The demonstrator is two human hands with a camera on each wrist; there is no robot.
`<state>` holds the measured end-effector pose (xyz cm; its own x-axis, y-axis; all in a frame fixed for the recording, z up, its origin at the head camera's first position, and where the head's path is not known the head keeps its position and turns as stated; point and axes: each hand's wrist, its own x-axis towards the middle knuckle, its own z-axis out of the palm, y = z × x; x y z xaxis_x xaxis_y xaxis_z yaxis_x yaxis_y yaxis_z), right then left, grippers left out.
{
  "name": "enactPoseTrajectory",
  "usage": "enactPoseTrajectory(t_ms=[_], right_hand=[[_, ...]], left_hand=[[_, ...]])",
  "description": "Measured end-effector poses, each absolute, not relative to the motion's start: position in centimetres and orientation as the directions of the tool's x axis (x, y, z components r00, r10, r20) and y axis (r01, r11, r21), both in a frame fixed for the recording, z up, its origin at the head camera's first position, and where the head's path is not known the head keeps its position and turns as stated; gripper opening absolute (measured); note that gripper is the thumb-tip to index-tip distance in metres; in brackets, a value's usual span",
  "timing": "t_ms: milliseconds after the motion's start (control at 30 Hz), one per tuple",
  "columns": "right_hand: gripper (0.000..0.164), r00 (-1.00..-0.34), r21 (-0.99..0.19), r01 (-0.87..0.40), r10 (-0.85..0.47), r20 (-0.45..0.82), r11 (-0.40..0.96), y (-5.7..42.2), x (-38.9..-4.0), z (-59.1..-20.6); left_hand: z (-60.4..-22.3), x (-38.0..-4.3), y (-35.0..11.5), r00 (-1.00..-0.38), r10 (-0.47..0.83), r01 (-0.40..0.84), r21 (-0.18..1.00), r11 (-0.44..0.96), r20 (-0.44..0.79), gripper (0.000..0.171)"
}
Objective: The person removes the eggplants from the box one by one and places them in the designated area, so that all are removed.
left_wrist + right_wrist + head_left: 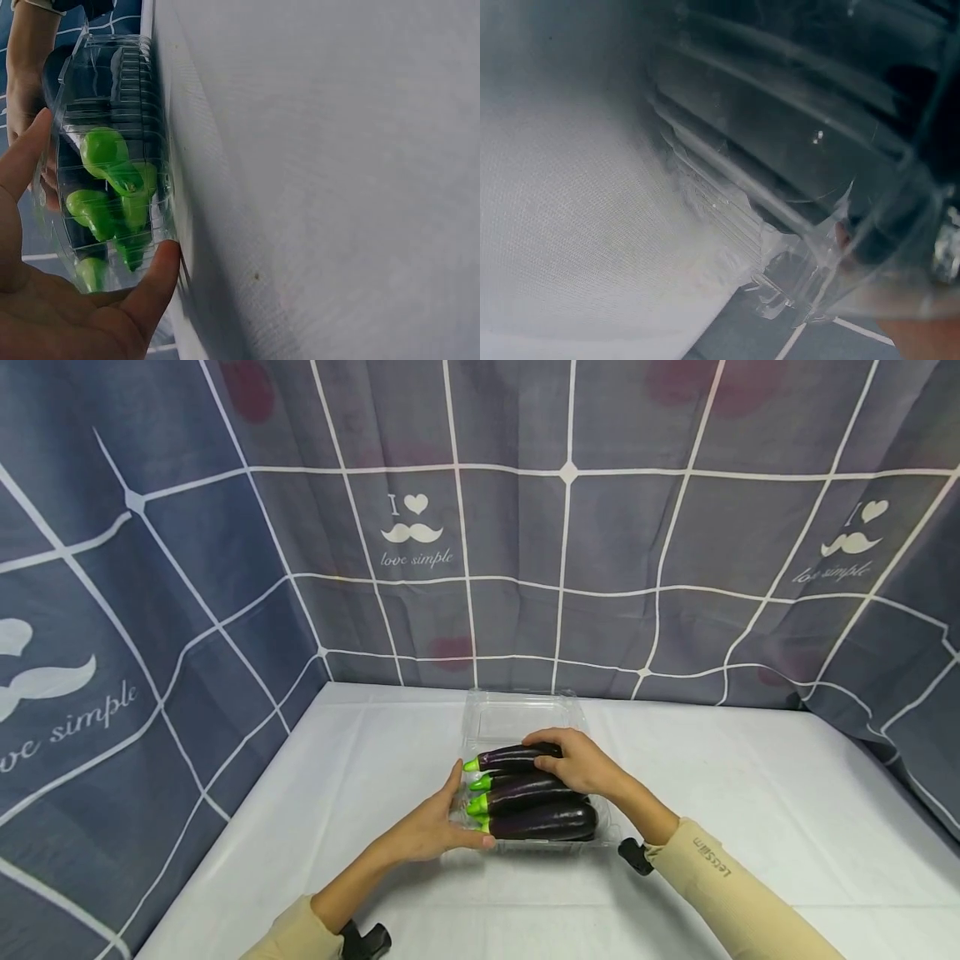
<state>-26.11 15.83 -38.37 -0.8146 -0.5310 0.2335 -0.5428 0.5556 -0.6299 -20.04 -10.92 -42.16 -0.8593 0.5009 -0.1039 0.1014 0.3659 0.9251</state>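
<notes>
A clear plastic clamshell box (517, 717) lies on the white cloth, its lid folded back on the far side. Several dark purple eggplants (543, 820) with green stem ends lie in it side by side. My right hand (581, 764) grips the farthest eggplant (506, 758) near its right end, thumb on the near side. At the box's left end, my left hand (427, 829) holds it between thumb and spread fingers. In the left wrist view, the green stem ends (103, 154) show through the box wall. The right wrist view shows the box's ribbed wall (735, 176) close up.
White cloth (750, 793) covers the table around the box. A grey-blue checked curtain (510, 527) stands along the back and both sides. Black wrist straps (636, 857) sit at both cuffs.
</notes>
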Motion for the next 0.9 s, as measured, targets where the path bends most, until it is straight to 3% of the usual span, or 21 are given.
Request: enactPoseTrajectory(t_ms=[567, 900], right_hand=[[0.03, -0.828, -0.65, -0.516, -0.519, 0.213, 0.558, 15.92, -25.7, -38.33], [0.032, -0.821, -0.631, -0.547, -0.501, 0.274, 0.551, 16.34, -25.56, -38.23]], left_hand=[[-42.24, -19.99, -10.86, -0.881, 0.458, 0.093, 0.905, 0.415, -0.119, 0.129], [-42.32, -20.1, -10.82, -0.882, 0.458, 0.094, 0.907, 0.411, -0.116, 0.13]])
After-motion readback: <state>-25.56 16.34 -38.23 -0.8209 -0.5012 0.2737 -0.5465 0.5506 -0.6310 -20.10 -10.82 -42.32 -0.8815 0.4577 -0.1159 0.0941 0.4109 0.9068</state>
